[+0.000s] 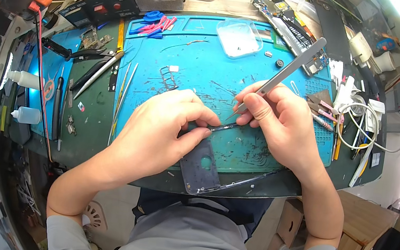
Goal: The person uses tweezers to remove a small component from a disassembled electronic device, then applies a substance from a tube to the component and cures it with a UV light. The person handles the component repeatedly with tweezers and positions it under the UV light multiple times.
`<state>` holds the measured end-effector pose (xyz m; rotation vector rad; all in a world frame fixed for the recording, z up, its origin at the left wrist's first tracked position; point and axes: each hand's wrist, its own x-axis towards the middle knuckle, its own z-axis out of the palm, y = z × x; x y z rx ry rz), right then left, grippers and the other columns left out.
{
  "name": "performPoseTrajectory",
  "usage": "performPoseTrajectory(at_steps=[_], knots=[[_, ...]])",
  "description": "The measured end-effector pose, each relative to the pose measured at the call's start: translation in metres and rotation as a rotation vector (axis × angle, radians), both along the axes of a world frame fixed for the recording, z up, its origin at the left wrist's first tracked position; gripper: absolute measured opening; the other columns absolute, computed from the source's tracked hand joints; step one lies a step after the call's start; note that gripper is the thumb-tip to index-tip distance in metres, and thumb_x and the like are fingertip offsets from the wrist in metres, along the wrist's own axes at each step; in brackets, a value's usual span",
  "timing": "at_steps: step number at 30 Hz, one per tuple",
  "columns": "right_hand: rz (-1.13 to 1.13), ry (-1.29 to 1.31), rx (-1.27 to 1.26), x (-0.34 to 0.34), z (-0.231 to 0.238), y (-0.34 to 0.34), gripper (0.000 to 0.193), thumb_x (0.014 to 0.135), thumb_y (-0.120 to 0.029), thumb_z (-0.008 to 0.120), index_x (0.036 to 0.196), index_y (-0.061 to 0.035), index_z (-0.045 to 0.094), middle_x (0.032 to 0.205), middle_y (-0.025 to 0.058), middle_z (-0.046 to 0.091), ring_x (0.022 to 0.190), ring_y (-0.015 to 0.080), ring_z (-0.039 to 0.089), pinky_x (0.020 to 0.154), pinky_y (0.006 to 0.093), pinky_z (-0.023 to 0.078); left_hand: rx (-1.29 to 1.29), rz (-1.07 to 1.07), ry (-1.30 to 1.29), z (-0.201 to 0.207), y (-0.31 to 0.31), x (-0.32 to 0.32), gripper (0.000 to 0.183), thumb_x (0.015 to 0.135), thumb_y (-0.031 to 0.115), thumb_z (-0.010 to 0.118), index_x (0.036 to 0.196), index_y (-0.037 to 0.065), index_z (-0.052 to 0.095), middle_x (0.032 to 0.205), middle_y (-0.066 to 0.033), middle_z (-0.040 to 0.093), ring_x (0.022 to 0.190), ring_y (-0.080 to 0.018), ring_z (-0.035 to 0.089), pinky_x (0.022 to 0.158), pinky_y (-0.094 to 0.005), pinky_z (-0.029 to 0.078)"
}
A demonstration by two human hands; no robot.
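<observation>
Left hand [166, 122] pinches a dark strip [223, 127] — it juts rightward; right hand [284, 122] grips a grey tool [292, 68].

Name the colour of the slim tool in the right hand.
Grey; the slim tool in the right hand shows best in the head view.

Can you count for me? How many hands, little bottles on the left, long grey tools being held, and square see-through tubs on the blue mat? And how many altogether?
Hands: 2 (left hand, right hand)
Little bottles: 2 (upper bottle, lower bottle)
Long grey tool: 1
Square tub: 1
Total: 6
</observation>
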<state>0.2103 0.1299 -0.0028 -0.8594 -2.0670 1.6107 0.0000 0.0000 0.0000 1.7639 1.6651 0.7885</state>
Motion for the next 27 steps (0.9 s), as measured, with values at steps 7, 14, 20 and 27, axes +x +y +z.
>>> performPoseTrajectory(at_steps=[7,14,20,27], knots=[[0.001,0.061,0.008,0.000,-0.006,-0.002,0.023,0.113,-0.018,0.063,0.115,0.0025,0.071,0.100,0.0063,0.073,0.085,0.0113,0.072,0.076,0.0253,0.057,-0.053,0.029,-0.001,0.006,0.005,0.001,0.019,0.087,0.000,0.078,0.106,0.003,0.077,0.088,-0.0048,0.063,0.072,-0.0169,0.058,0.068,-0.0325,0.048],[-0.021,0.076,0.000,0.002,-0.003,0.001,0.026,0.113,-0.024,0.063,0.116,0.0009,0.071,0.105,0.0062,0.074,0.087,0.0100,0.071,0.077,0.0245,0.056,-0.047,0.067,0.016,0.010,0.007,0.009,0.015,0.088,-0.001,0.078,0.102,0.002,0.076,0.087,-0.0064,0.064,0.072,-0.0178,0.059,0.068,-0.0324,0.048],[0.030,0.138,0.047,0.012,0.000,0.005,0.027,0.112,-0.023,0.065,0.118,0.0026,0.071,0.106,0.0091,0.075,0.092,0.0132,0.073,0.083,0.0269,0.060,0.019,0.120,0.016,0.003,0.003,0.011,0.012,0.087,0.001,0.080,0.099,0.002,0.078,0.089,-0.0036,0.070,0.073,-0.0148,0.059,0.066,-0.0297,0.047],[0.065,0.113,0.210,0.017,-0.008,0.000,0.020,0.106,-0.013,0.071,0.116,0.0047,0.074,0.106,0.0111,0.077,0.093,0.0188,0.076,0.083,0.0295,0.061,0.101,0.131,0.083,0.002,0.004,0.014,0.010,0.088,-0.001,0.080,0.098,0.001,0.078,0.090,-0.0045,0.074,0.077,-0.0136,0.065,0.067,-0.0285,0.049]])
